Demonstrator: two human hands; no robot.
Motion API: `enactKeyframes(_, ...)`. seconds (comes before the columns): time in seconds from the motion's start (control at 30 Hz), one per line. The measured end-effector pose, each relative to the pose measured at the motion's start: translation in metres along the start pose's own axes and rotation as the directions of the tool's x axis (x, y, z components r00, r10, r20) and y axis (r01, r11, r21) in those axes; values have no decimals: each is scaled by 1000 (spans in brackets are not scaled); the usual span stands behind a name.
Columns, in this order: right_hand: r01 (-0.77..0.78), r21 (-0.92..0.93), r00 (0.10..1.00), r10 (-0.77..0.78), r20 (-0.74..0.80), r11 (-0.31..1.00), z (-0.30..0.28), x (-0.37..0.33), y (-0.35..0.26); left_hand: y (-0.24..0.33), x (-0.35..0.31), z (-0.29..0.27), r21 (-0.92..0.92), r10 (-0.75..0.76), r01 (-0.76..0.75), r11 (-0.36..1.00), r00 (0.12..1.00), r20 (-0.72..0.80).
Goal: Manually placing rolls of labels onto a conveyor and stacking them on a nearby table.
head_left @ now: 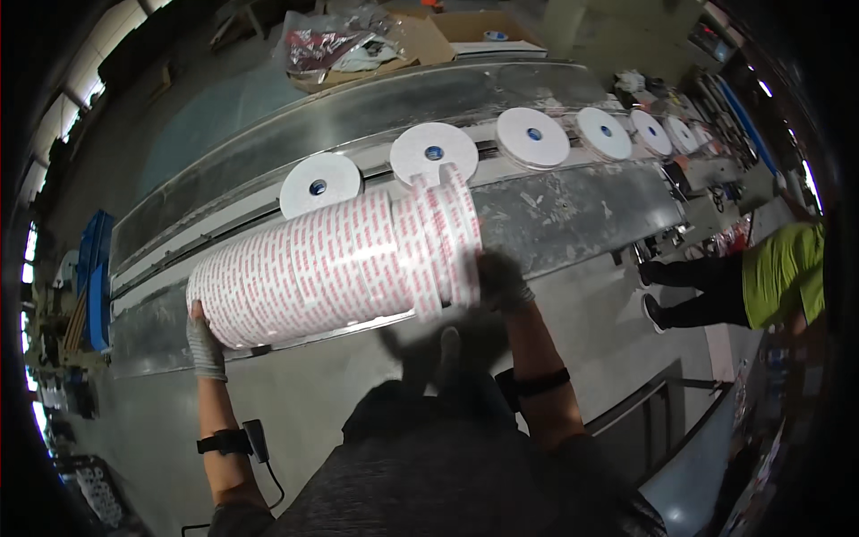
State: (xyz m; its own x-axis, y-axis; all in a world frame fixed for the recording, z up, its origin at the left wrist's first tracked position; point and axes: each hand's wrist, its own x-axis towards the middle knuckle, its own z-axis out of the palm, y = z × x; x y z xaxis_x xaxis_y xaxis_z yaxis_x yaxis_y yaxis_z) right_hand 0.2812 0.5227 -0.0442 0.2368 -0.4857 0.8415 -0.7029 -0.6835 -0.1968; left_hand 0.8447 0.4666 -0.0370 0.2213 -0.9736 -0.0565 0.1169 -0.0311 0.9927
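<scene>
A long row of white tape rolls with red print lies on its side, pressed together like a thick cylinder, between my two gloved hands. My left hand grips its left end, with the thumb showing at the rim. Against the right end sits my right hand, its fingers partly hidden in shadow. The rightmost rolls stand slightly out of line with the others. Behind the row, flat white discs with blue cores, such as this roll and this one, rest along a conveyor.
The metal bench runs across in front of me. More flat rolls continue to the right. Beyond are an open cardboard box and plastic bags. At right stands a person in a yellow-green shirt, near a metal frame.
</scene>
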Motion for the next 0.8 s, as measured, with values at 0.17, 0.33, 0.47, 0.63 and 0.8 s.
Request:
enactKeyframes(0.17,-635,721,698,605,382,277,0,36,-11,26,-33,-15,267,-28,82,960,979,-200)
enactKeyframes(0.33,-744,588,622,651,435,318,13,18,-9,130,-81,198,439,288,-365,821,929,235)
enactKeyframes(0.47,-710,669,592,702,396,221,5,48,-20,126,-73,343,365,238,-919,150,391,889)
enactKeyframes(0.63,-720,691,479,670,567,-70,-16,6,16,100,-47,347,411,217,-880,237,460,861)
enactKeyframes(0.8,-724,555,664,633,398,410,-14,24,-31,97,-42,353,422,207,-868,262,477,854)
